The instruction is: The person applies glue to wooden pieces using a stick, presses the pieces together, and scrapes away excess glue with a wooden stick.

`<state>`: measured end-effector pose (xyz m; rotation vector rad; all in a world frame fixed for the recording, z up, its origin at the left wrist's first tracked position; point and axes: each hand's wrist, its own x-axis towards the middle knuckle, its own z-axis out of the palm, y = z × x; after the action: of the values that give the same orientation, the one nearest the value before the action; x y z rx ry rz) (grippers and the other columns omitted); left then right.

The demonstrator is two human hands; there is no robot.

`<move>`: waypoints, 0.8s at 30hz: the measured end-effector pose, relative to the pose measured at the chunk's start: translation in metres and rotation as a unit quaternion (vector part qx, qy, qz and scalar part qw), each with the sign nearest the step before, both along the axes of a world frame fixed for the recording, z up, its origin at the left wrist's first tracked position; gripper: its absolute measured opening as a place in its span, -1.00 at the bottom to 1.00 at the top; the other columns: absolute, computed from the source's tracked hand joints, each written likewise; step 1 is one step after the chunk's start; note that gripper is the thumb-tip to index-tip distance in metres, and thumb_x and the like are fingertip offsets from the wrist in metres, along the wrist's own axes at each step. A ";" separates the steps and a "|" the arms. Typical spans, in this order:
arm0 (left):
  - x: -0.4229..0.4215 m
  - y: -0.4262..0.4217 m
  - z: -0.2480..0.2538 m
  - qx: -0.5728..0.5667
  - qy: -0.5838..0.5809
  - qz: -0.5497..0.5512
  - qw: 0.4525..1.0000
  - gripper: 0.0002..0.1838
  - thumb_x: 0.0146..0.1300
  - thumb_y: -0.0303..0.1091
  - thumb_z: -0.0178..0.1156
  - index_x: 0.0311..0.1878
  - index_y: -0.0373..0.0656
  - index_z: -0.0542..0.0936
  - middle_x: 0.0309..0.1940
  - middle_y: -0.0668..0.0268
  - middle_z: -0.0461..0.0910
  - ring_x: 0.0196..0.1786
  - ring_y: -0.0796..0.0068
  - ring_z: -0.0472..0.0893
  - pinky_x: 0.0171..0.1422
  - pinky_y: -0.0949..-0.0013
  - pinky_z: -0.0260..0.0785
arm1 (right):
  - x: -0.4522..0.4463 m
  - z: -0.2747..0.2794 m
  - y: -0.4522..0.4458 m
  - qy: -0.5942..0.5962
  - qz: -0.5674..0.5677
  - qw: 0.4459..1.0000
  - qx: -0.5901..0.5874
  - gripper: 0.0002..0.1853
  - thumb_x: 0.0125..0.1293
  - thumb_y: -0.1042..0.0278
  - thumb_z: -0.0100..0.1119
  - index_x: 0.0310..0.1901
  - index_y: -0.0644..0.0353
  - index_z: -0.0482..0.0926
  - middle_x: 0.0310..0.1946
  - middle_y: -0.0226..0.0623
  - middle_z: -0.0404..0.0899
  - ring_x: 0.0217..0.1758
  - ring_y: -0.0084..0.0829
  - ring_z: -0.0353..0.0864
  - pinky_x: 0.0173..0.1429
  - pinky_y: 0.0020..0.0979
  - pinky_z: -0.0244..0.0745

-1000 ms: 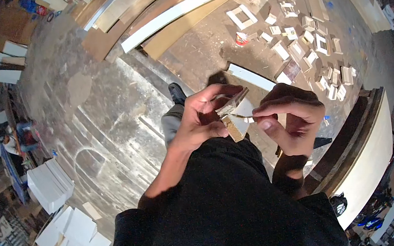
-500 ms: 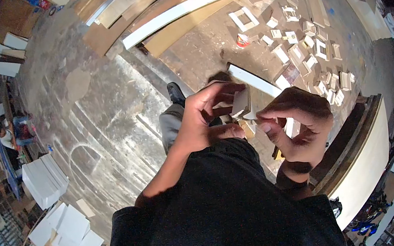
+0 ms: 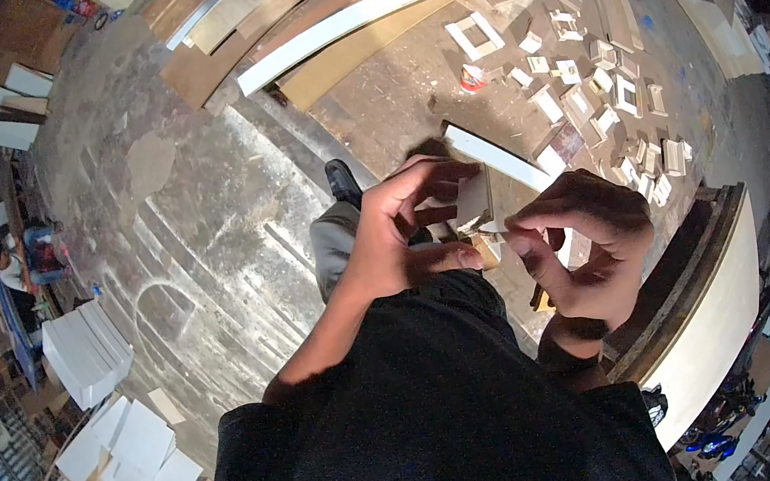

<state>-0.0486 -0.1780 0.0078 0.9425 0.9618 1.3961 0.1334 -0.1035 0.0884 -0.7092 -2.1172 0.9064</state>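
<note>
My left hand (image 3: 410, 222) is in front of my body, its fingers and thumb closed around a small wooden piece (image 3: 473, 201) with a flat, greyish-brown face. Part of that piece is hidden behind the fingers. Just to its right is my right hand (image 3: 592, 241), curled with thumb and forefinger brought together at the edge of the wooden piece. Whatever sits in that pinch is too small or too shaded to make out. Beyond both hands, a long white-faced board (image 3: 496, 156) lies on the work surface.
Several small wooden frames (image 3: 576, 100) lie scattered on the right, with a red-and-white tub (image 3: 472, 79) nearby. Long boards (image 3: 383, 14) stretch across the far side. A pale panel edge (image 3: 712, 322) stands close on my right. Stacked white panels (image 3: 88, 351) and another person (image 3: 14, 273) are at left.
My right hand has shifted very slightly right, away from the wooden piece. My left hand keeps its hold. At far left, the other person has moved a little.
</note>
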 end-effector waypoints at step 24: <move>-0.004 0.005 -0.003 0.053 0.066 0.040 0.996 -0.24 -0.23 -0.58 0.64 0.17 -0.27 0.58 0.12 0.30 0.51 0.18 0.44 0.55 0.27 0.32 0.47 | -0.003 0.009 0.004 -0.002 -0.009 0.999 -0.042 -0.84 -0.16 0.59 0.35 -0.43 0.26 0.69 -0.54 -0.30 0.66 -0.55 -0.53 0.53 -0.50 -0.55 0.30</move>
<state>-0.0530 -0.1731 0.0050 1.0977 1.0423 1.4769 0.1306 -0.0999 0.0972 -0.7731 -2.0829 0.9905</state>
